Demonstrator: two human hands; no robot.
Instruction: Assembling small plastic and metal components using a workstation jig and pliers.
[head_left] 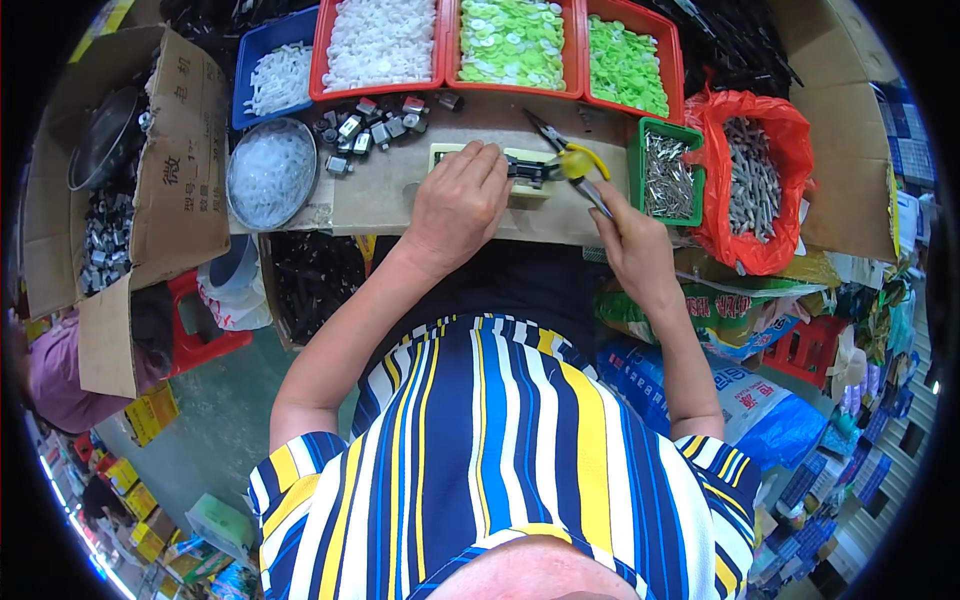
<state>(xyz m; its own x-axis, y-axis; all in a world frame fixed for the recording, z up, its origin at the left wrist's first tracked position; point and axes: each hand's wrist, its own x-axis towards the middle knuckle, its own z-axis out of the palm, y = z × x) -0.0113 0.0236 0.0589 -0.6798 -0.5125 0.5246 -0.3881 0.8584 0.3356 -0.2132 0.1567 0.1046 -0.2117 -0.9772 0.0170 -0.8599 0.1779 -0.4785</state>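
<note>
My left hand (460,205) is closed over the left end of a dark, narrow part (528,171). This part lies on a cream-coloured block (532,190) on the worktable. My right hand (638,240) grips the handle of a small mallet with a yellow head (574,165), smeared by motion. The mallet head is over the right end of the dark part; whether they touch I cannot tell. Just beyond lies a pair of pliers (547,130) with yellow grips. My left fingertips are partly hidden.
Bins of small white pieces (382,45) and green pieces (628,65) line the back. Small metal motors (375,130) lie beside a bowl of clear pieces (270,173). A green tray of metal pins (668,175) and a red bag of grey parts (752,180) stand right.
</note>
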